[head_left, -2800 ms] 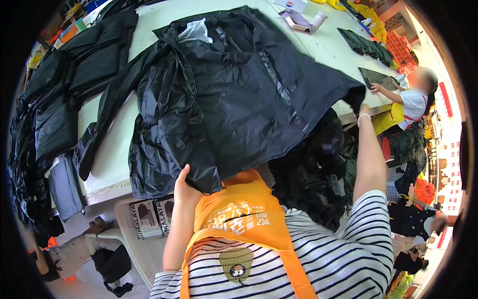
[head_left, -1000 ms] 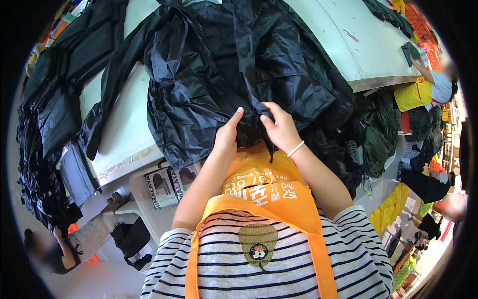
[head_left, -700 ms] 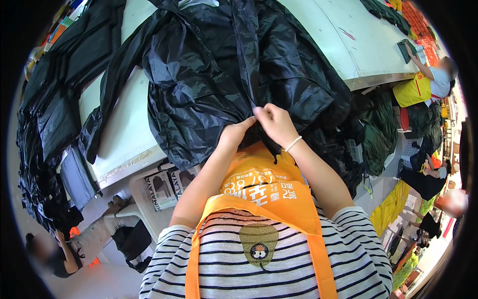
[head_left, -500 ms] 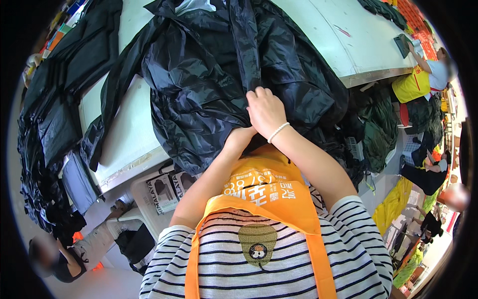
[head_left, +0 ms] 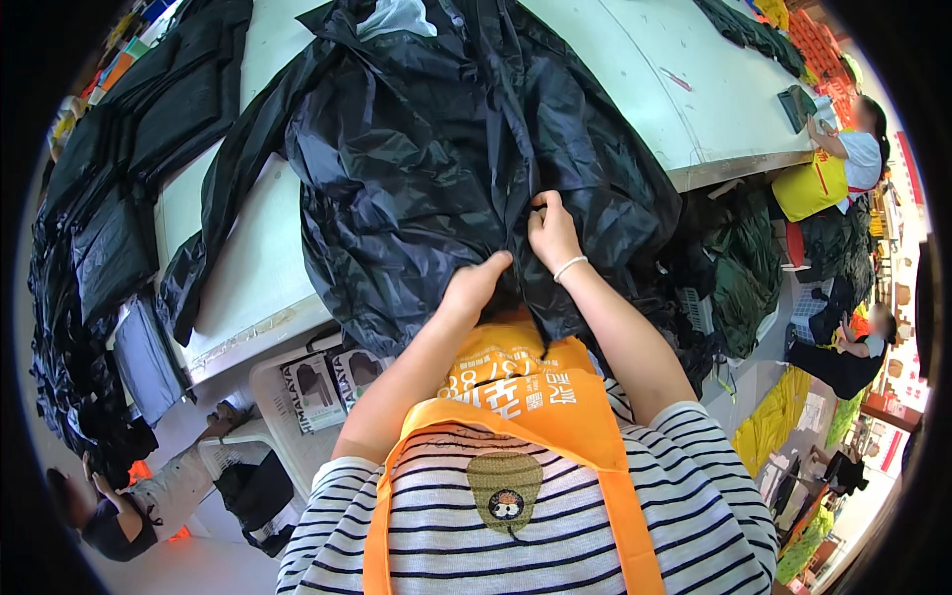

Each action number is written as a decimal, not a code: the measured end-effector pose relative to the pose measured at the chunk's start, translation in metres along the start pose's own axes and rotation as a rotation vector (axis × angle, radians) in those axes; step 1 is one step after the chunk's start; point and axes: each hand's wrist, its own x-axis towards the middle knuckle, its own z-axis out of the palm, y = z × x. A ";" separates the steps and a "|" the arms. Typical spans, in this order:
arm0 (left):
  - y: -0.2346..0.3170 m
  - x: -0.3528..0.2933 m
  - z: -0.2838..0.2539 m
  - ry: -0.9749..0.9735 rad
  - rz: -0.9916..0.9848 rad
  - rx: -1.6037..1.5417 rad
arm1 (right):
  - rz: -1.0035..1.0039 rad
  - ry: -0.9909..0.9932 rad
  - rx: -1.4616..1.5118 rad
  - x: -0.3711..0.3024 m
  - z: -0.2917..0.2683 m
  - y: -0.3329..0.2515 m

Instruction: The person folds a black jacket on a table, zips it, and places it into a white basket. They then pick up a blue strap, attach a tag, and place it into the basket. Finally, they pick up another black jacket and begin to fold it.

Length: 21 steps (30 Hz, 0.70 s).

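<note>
The left hand (head_left: 474, 287) grips the black jacket (head_left: 407, 164) at its lower front; the right hand (head_left: 553, 236), just beside and slightly farther up, pinches the front edge. The jacket spreads beyond both hands over the desk (head_left: 635, 79), with black garments (head_left: 183, 134) well to their left.

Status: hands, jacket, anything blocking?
Left hand and right hand gripping black jacket by front opening. Jacket rumpled, lower end past table edge. Folded black garments at left, apart from hands.
</note>
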 end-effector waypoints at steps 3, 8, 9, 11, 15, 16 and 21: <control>-0.010 -0.005 0.000 -0.050 -0.092 0.010 | -0.309 0.280 0.053 0.021 -0.011 -0.049; -0.009 -0.012 0.008 -0.040 -0.012 0.323 | -0.487 0.068 -0.783 0.081 0.004 -0.114; -0.012 -0.010 0.010 -0.066 0.007 0.318 | -0.459 0.057 -0.960 0.101 0.023 -0.103; -0.010 -0.015 0.013 -0.063 0.003 0.238 | -0.332 0.100 -0.881 0.130 0.029 -0.094; 0.005 -0.023 0.008 -0.009 -0.060 0.313 | -0.083 -0.210 -0.956 0.169 0.016 -0.095; 0.015 -0.033 0.009 -0.009 -0.037 0.345 | -0.037 -0.247 -0.953 0.176 0.009 -0.094; 0.022 -0.033 0.010 -0.007 -0.056 0.383 | -0.093 -0.266 -0.792 0.207 0.006 -0.094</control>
